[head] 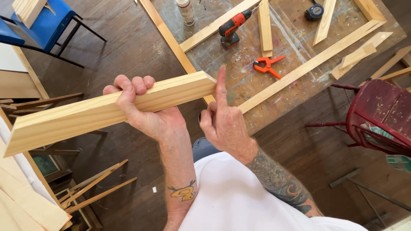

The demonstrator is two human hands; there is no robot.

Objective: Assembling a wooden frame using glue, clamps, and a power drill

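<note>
The only container I see is a white bottle [185, 10] standing at the far edge of the surface [239, 90] (its contents hidden). My left hand [143, 109] is clenched around a pale wooden board [98, 112], held up level in front of me, well above the floor. My right hand [223, 122] grips nothing; its raised forefinger touches the board's right end, the other fingers curled.
</note>
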